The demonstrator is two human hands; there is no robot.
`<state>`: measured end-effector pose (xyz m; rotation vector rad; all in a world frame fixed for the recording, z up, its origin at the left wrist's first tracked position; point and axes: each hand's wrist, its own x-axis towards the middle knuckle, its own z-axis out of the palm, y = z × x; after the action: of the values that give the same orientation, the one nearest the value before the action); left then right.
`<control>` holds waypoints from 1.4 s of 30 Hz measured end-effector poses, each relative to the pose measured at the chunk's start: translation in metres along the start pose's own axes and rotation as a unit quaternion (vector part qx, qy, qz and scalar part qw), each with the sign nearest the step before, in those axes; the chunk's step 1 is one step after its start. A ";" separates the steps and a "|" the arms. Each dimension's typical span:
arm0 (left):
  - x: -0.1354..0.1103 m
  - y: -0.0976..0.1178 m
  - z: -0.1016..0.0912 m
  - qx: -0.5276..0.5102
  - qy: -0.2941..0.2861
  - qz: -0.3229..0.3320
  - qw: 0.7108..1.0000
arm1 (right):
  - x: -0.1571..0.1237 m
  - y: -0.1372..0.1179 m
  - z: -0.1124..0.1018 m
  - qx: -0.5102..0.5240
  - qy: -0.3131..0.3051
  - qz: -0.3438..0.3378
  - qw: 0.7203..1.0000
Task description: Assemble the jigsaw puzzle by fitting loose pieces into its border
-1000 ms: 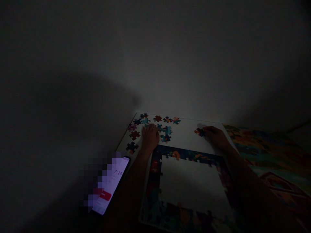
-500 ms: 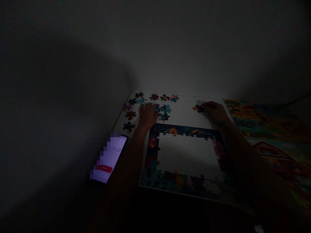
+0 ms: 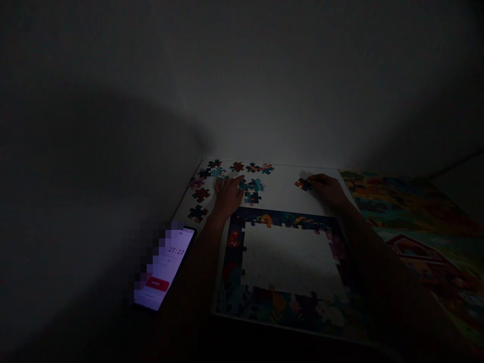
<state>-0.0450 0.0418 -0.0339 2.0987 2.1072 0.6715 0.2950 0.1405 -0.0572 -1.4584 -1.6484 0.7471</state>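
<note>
My right hand pinches a dark puzzle piece with orange on it, over the right part of the white board. Among the loose pieces on the left, my left hand lies with its fingers apart, partly covering some of them. Teal pieces sit just right of its fingers, and a brown piece is to its left. Nearer to me, the joined puzzle border forms a frame around bare board. My right forearm hides part of the border's right side.
A lit phone showing a timer lies left of my left forearm. Finished colourful pictures spread out on the right. A pale wall rises behind the board. The scene is very dark.
The whole view has shifted, so the board appears lower. My left hand's fingers have spread, with the index finger stretched to the right. My right hand still holds its puzzle piece.
</note>
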 end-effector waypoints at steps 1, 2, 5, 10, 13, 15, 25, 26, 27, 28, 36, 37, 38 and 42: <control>0.000 0.000 0.000 0.000 0.002 0.000 1.000 | 0.000 0.000 0.000 0.003 0.001 0.000 1.000; -0.001 0.000 0.000 -0.002 0.004 -0.002 1.000 | -0.001 -0.001 0.000 0.004 0.002 0.000 1.000; -0.002 0.000 0.000 -0.009 0.006 -0.010 1.000 | -0.002 -0.003 0.000 -0.001 -0.003 -0.006 1.000; -0.001 -0.001 -0.001 -0.020 0.004 -0.016 1.000 | -0.002 -0.004 -0.001 -0.007 -0.004 -0.016 1.000; 0.002 -0.002 0.000 -0.031 0.003 -0.025 0.999 | -0.002 -0.003 0.000 -0.014 -0.001 -0.017 1.000; 0.004 -0.003 0.002 -0.041 0.002 -0.033 0.999 | -0.001 -0.003 0.000 -0.011 0.001 -0.016 1.000; 0.006 -0.002 0.003 -0.151 0.018 -0.004 0.988 | 0.002 0.000 -0.003 -0.009 -0.013 -0.006 1.000; 0.007 -0.002 0.004 -0.167 0.017 0.000 0.986 | 0.002 -0.002 -0.005 -0.007 -0.013 -0.005 1.000; 0.007 -0.002 0.004 -0.183 0.017 0.003 0.983 | 0.002 -0.006 -0.007 -0.006 -0.010 -0.007 1.000; 0.007 -0.002 0.005 -0.197 0.017 0.006 0.980 | 0.001 -0.011 -0.009 -0.009 -0.003 -0.015 1.000; 0.008 0.004 0.000 -0.301 0.016 0.021 0.953 | -0.016 -0.089 -0.020 -0.025 -0.034 -0.109 0.993; 0.007 0.005 -0.002 -0.312 0.012 0.023 0.950 | -0.021 -0.100 -0.019 -0.028 -0.051 -0.118 0.991; 0.007 0.006 -0.004 -0.323 0.006 0.026 0.946 | -0.027 -0.111 -0.017 -0.032 -0.073 -0.124 0.989; 0.001 0.013 -0.012 -0.365 -0.047 0.050 0.928 | -0.060 -0.144 0.001 -0.049 -0.170 -0.133 0.975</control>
<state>-0.0375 0.0392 -0.0177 1.7559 1.3803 1.1241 0.2217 0.0577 0.0528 -1.1857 -2.1179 0.8040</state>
